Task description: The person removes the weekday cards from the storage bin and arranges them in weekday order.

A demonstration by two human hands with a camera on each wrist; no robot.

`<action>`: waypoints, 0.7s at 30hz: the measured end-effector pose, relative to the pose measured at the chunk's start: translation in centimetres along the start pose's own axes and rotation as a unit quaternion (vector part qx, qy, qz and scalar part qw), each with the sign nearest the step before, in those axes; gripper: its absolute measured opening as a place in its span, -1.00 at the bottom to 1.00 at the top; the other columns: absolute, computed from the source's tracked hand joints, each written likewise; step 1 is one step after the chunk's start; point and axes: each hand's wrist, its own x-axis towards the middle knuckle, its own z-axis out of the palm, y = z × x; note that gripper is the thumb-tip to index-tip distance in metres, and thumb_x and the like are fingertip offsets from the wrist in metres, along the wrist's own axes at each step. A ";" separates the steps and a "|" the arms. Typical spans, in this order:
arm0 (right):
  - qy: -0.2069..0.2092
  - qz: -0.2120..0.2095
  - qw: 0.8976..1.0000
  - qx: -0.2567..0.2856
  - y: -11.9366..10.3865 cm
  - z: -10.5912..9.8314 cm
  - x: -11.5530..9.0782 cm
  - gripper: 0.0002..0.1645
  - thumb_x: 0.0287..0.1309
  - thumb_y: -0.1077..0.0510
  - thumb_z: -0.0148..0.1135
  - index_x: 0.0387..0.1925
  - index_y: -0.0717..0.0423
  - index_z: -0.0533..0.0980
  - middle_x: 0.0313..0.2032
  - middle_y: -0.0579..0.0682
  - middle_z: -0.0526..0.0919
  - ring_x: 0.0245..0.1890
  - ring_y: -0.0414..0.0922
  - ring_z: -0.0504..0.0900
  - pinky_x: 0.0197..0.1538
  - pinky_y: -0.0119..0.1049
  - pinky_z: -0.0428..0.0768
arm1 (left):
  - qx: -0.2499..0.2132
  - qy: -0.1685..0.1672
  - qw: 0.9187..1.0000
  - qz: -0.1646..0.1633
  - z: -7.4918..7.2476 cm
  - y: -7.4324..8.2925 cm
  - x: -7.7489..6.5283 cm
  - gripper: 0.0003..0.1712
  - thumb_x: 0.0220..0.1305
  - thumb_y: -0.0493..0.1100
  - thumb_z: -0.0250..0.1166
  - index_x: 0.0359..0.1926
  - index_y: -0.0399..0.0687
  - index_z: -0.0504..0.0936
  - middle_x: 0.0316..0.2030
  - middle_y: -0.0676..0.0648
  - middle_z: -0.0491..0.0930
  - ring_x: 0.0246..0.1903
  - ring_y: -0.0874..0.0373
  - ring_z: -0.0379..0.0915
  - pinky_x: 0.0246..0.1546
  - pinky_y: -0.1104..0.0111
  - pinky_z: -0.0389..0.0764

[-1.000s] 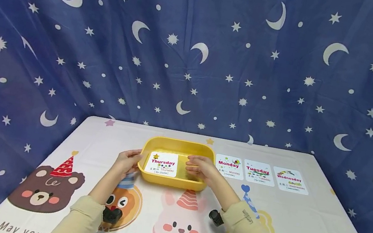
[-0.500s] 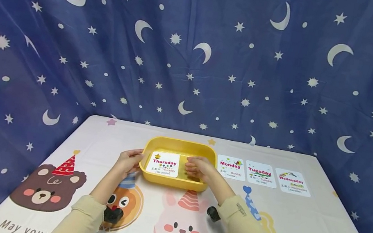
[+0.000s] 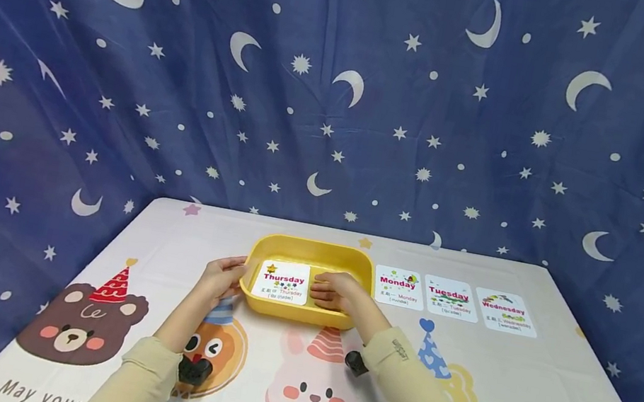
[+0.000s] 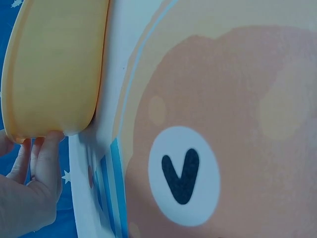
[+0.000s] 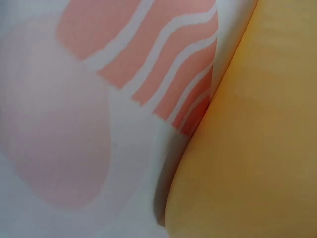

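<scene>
A yellow plastic tray [image 3: 296, 313] stands on the table, a white "Thursday" card [image 3: 284, 282] lying in its left half. At the tray's left end my left hand [image 3: 220, 280] grips the rim; in the left wrist view its fingers [image 4: 47, 158] lie against the outer wall. My right hand [image 3: 342, 293] reaches over the right side into the tray, fingers beside the card's right edge and nothing visible in them. Only the tray's outer wall [image 5: 247, 163] and printed cloth show in the right wrist view; the hand is hidden there.
Right of the tray, "Monday" [image 3: 398, 288], "Tuesday" [image 3: 450, 299] and "Wednesday" [image 3: 506, 312] cards lie in a row. A cartoon-print tablecloth [image 3: 164, 288] covers the table. Behind it hangs a blue star-and-moon curtain [image 3: 337, 117].
My right hand has moved slightly left inside the tray, its fingers now closer to the Thursday card. My left hand, the tray and the cards stay where they were.
</scene>
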 end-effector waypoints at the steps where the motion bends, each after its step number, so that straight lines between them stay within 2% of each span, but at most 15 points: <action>1: -0.002 0.002 1.000 0.006 0.0 0.1 0.0 -0.56 0.32 0.21 0.02 0.14 0.38 0.37 0.09 0.32 0.53 -0.05 0.06 0.62 0.12 -0.11 0.58 | -0.001 -0.001 1.000 0.000 0.0 0.0 0.0 -0.52 0.38 -0.27 0.05 0.28 -0.31 0.32 0.06 -0.32 0.43 -0.42 0.29 0.46 -0.35 0.50 0.66; 7: -0.013 0.009 0.999 0.041 0.0 0.6 -0.1 -0.57 0.32 0.23 0.00 0.15 0.38 0.37 0.07 0.31 0.54 -0.08 0.04 0.60 0.18 -0.08 0.54 | -0.002 0.000 1.000 -0.002 0.0 0.1 -0.2 -0.52 0.37 -0.28 0.06 0.28 -0.32 0.32 0.00 -0.27 0.47 -0.45 0.30 0.45 -0.38 0.51 0.66; 10: -0.022 0.004 0.998 0.059 0.7 0.4 1.4 -0.58 0.31 0.23 0.02 0.14 0.37 0.37 0.07 0.32 0.53 -0.06 0.06 0.59 0.19 -0.04 0.53 | -0.002 0.002 1.000 -0.003 0.1 0.1 -0.1 -0.52 0.37 -0.28 0.06 0.28 -0.31 0.33 -0.01 -0.27 0.47 -0.46 0.29 0.44 -0.40 0.52 0.65; 11: -0.033 -0.001 0.997 0.065 1.3 0.0 3.1 -0.59 0.29 0.21 0.07 0.10 0.37 0.41 0.02 0.33 0.56 -0.10 0.07 0.61 0.12 -0.04 0.58 | -0.002 0.002 1.000 -0.004 0.1 0.1 -0.1 -0.52 0.37 -0.27 0.06 0.28 -0.31 0.33 -0.01 -0.27 0.46 -0.45 0.29 0.44 -0.40 0.53 0.65; 15: -0.050 -0.012 0.996 0.079 3.2 -1.3 7.9 -0.60 0.16 0.17 0.25 -0.03 0.34 0.48 -0.14 0.31 0.62 -0.18 0.14 0.64 -0.06 -0.01 0.66 | -0.001 0.002 1.000 -0.004 0.1 0.0 -0.1 -0.52 0.37 -0.27 0.05 0.28 -0.29 0.33 0.04 -0.30 0.44 -0.43 0.28 0.45 -0.39 0.52 0.65; 17: -0.042 -0.004 0.996 0.078 3.6 -1.4 9.0 -0.60 0.16 0.16 0.25 -0.04 0.34 0.47 -0.16 0.33 0.62 -0.18 0.16 0.64 -0.07 0.00 0.66 | 0.000 0.002 1.000 -0.004 0.1 0.0 -0.1 -0.52 0.38 -0.27 0.04 0.28 -0.29 0.32 0.04 -0.30 0.44 -0.44 0.29 0.44 -0.37 0.52 0.65; 21: -0.013 0.009 0.997 0.070 2.9 -0.2 7.1 -0.61 0.25 0.18 0.12 0.04 0.35 0.42 -0.10 0.34 0.60 -0.10 0.17 0.62 0.03 -0.01 0.63 | 0.000 0.003 1.000 -0.003 0.1 0.1 -0.1 -0.53 0.38 -0.27 0.05 0.28 -0.30 0.33 0.02 -0.28 0.45 -0.46 0.31 0.43 -0.38 0.52 0.65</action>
